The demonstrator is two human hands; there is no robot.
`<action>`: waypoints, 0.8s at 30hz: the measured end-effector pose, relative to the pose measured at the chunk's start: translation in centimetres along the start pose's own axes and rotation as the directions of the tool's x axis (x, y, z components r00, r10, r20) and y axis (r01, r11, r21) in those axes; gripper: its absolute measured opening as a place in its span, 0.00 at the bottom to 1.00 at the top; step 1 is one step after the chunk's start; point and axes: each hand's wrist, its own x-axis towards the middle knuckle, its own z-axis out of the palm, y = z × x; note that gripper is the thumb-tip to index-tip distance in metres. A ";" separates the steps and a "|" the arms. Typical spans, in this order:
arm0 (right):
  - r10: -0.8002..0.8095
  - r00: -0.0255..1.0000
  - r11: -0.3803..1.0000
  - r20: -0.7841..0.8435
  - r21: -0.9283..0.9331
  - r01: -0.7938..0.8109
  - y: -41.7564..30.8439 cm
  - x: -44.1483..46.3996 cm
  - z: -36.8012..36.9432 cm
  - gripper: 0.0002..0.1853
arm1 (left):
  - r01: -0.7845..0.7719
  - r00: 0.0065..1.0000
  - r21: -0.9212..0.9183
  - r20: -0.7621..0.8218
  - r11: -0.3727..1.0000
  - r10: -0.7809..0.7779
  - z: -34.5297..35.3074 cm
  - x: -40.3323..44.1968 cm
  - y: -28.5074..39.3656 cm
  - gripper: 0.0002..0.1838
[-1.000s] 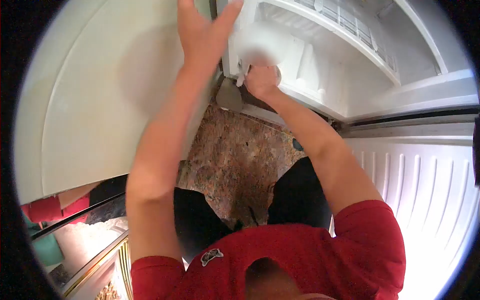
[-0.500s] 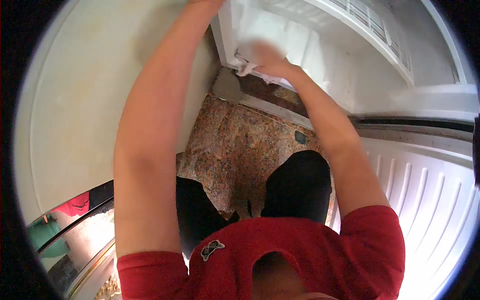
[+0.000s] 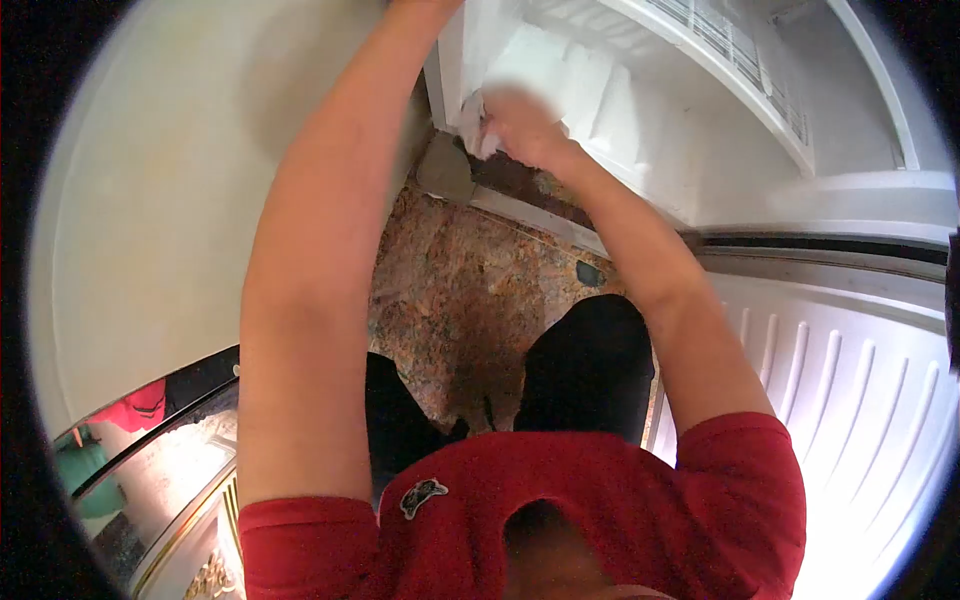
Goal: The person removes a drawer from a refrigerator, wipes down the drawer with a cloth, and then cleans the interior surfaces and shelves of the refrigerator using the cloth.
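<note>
My right hand is closed on a pale cloth at the lower front corner of an open white refrigerator compartment. Part of that hand is blurred. The cloth hangs past the fingers over the compartment's front edge. My left arm reaches up along a large cream panel; only the base of my left hand shows at the top edge, and its fingers are out of frame.
An open ribbed white door stands at the right. Speckled brown floor lies below, with my knees over it. A grey block sits under the compartment's corner. Wire racks show inside at the upper right.
My left hand, spread in view a second ago, has gone up to the top edge. My right hand has shifted slightly left since half a second ago, and the cloth is more bunched at the corner.
</note>
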 end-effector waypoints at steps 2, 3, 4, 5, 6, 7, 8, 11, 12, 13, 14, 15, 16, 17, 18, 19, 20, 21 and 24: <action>-0.099 0.993 0.988 0.056 0.120 0.092 0.9 -1.7 -0.8 0.11 | 0.064 0.996 -0.002 0.066 0.998 -0.063 -0.2 0.0 -0.1 0.47; -0.076 0.995 0.990 -0.057 0.115 0.083 1.4 -2.8 -0.4 0.11 | 0.097 0.990 -0.002 0.100 0.995 -0.097 -0.6 0.0 0.1 0.47; 0.006 0.999 0.997 -0.053 0.074 -0.002 2.0 -4.6 -0.1 0.11 | 0.114 0.988 -0.017 0.111 0.993 -0.112 -0.9 0.1 0.2 0.47; 0.086 0.995 0.996 -0.051 0.030 -0.085 1.8 -6.9 -0.6 0.11 | 0.133 0.984 -0.033 0.120 0.991 -0.129 -1.0 0.2 0.4 0.47; 0.159 0.985 0.987 -0.068 0.048 -0.156 2.7 -9.2 -0.8 0.11 | 0.154 0.981 -0.052 0.126 0.987 -0.146 -0.9 0.2 0.5 0.48; 0.236 0.968 0.971 -0.081 0.065 -0.231 3.4 -11.4 -0.7 0.12 | 0.154 0.982 0.016 0.111 0.988 -0.154 -0.7 0.0 0.4 0.48; 0.340 0.939 0.937 -0.052 0.108 -0.333 3.7 -13.2 -0.4 0.12 | 0.155 0.982 0.076 0.098 0.985 -0.162 -0.6 -0.1 0.2 0.48; 0.658 0.753 0.661 -0.018 0.492 -0.566 6.2 -16.4 -0.9 0.18 | 0.107 0.992 0.095 0.064 0.990 -0.113 0.0 -0.2 -0.8 0.48; 0.718 0.664 0.664 -0.210 0.495 -0.561 7.2 -15.7 -1.6 0.19 | 0.084 0.995 0.082 0.051 0.993 -0.089 0.0 -0.2 -0.9 0.47; 0.745 0.548 0.664 -0.381 0.501 -0.555 7.8 -14.3 -1.7 0.20 | 0.138 0.988 0.060 0.064 0.989 -0.141 -0.1 -0.1 -0.2 0.47; 0.741 0.416 0.667 -0.528 0.509 -0.544 8.1 -12.7 -1.3 0.21 | 0.188 0.978 0.049 0.085 0.981 -0.191 -0.5 0.1 0.3 0.47; 0.697 0.443 0.716 -0.563 0.533 -0.450 8.1 -10.3 -2.0 0.22 | 0.198 0.973 0.095 0.097 0.975 -0.208 -0.7 0.2 0.5 0.48; 0.650 0.471 0.758 -0.596 0.550 -0.350 8.1 -7.6 -3.0 0.23 | 0.211 0.968 0.147 0.107 0.966 -0.228 -0.7 0.0 0.4 0.49; 0.554 0.534 0.832 -0.639 0.451 -0.323 7.9 -4.8 -3.2 0.23 | 0.215 0.964 0.202 0.114 0.955 -0.241 -0.8 0.0 0.1 0.51; 0.539 0.653 0.832 -0.533 0.459 -0.311 8.3 -2.1 -2.6 0.27 | 0.154 0.980 0.247 0.085 0.957 -0.179 -0.9 0.1 -0.8 0.53; 0.435 0.751 0.893 -0.496 0.341 -0.292 8.9 0.7 -0.9 0.27 | 0.098 0.991 0.287 0.059 0.953 -0.120 -0.8 0.0 -2.1 0.54; 0.337 0.835 0.939 -0.435 0.222 -0.263 9.5 2.8 0.8 0.28 | 0.045 0.997 0.324 0.040 0.945 -0.061 -0.1 -0.1 -2.6 0.56; 0.354 0.887 0.935 -0.297 0.113 -0.335 9.2 4.0 0.8 0.28 | 0.139 0.984 0.124 0.098 0.983 -0.152 -1.0 0.1 -0.5 0.55; 0.414 0.907 0.907 -0.070 -0.049 -0.418 9.8 5.2 -1.3 0.27 | 0.026 0.999 0.189 0.041 0.982 -0.034 -0.7 -0.1 -0.3 0.53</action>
